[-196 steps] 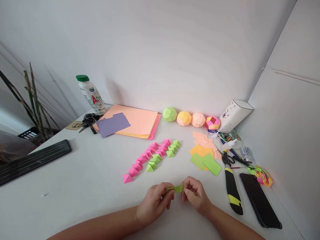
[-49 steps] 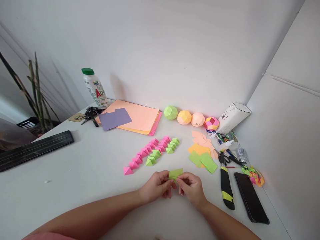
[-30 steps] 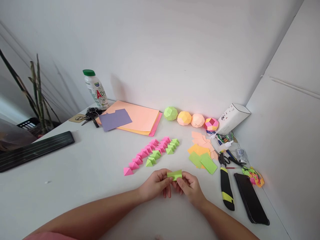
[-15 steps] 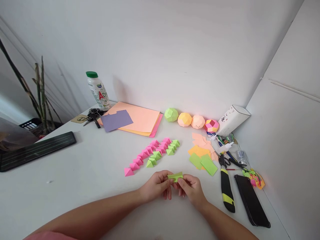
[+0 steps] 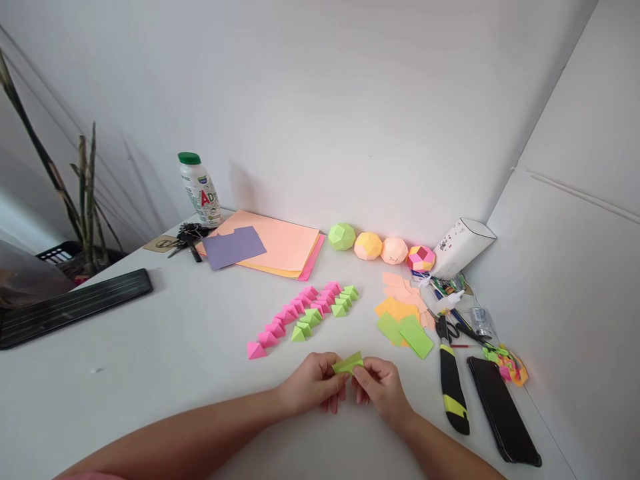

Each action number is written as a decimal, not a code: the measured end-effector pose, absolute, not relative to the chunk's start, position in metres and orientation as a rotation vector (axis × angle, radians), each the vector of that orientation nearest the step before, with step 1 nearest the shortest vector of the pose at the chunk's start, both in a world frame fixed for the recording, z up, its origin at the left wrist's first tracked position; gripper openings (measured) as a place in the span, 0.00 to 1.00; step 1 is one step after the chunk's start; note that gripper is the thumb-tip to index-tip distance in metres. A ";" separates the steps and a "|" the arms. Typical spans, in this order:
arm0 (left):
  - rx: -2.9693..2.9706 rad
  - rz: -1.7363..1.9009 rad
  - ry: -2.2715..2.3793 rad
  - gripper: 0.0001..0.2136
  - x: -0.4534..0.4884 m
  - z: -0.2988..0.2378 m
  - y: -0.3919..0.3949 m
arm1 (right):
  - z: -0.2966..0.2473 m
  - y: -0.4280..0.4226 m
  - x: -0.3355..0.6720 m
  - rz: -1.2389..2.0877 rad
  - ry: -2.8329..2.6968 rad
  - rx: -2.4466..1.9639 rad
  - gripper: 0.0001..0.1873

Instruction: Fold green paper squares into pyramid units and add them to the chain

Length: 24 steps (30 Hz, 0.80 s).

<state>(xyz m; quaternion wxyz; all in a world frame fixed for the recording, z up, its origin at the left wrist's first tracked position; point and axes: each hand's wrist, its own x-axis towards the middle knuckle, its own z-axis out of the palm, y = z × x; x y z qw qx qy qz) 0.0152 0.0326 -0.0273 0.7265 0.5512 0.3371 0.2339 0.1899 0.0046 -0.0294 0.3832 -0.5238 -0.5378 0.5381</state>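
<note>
A small folded strip of green paper is held between my two hands, just above the white table. My left hand pinches its left end between thumb and fingers. At the other end, my right hand grips it with thumb and fingertips. Beyond my hands stand rows of folded paper units, pink ones and green ones. To the right lie flat green paper pieces, overlapping orange pieces and peach pieces.
Several faceted paper balls line the wall. On the right lie a black-and-yellow cutter, a phone, scissors and paper scraps. Coloured sheets, keys and a bottle sit at the back left.
The green paper strip has tilted, its right end now higher, and my fingers have shifted slightly on it. The whole view has moved a little; the other things rest as before.
</note>
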 end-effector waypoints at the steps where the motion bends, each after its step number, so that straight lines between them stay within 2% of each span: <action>1: 1.230 0.512 0.744 0.11 0.015 -0.027 0.032 | -0.029 0.005 0.190 1.374 -1.380 -1.324 0.18; 11: 1.260 0.522 0.735 0.08 0.016 -0.027 0.030 | -0.030 0.005 0.186 1.290 -1.522 -1.237 0.04; 24: 1.436 0.486 0.819 0.09 0.022 -0.037 0.029 | -0.038 0.002 0.186 1.216 -1.567 -1.338 0.08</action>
